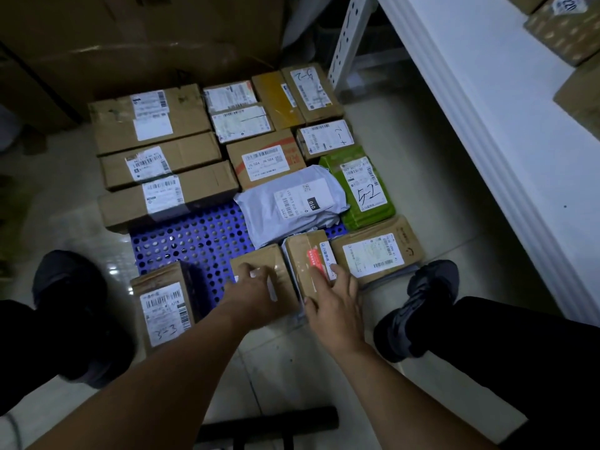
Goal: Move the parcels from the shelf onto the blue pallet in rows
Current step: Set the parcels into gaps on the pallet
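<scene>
Where the near edge of the blue pallet (194, 235) meets the tiled floor (406, 157), two small boxes are recorded side by side, each under a hand.

Item 1: plain brown box (259, 256). It is gripped from above by the left hand (256, 287), whose fingers are curled over its top face by a white label.

Item 2: red-stickered box (302, 251), touching item 1 on its right. The right hand (334, 303) is laid flat on it, fingers straight and spread, thumb against the left edge; nothing is clasped.

Item 3: flat labelled carton (376, 251), just right of item 2, at the pallet's near right corner.

Item 4: grey mailer bag (292, 203), set behind items 1 and 2, with a green parcel (360, 186) marked "5-2" touching it on the right.

Item 5: long cartons (162, 164), three, ranged one behind another along the pallet's left side; smaller labelled boxes are packed in rows behind the mailer bag.

Item 6: box marked "3-3" (162, 306), at the near left corner, partly off the pallet.

Bare perforated pallet surface is seen between items 5, 6 and 1.

More parcels (565, 30) are held on the white shelf (487, 108) at right. A large cardboard carton (130, 43) is stood behind the pallet. A left shoe (68, 287) and a right shoe (422, 303) are planted either side.
</scene>
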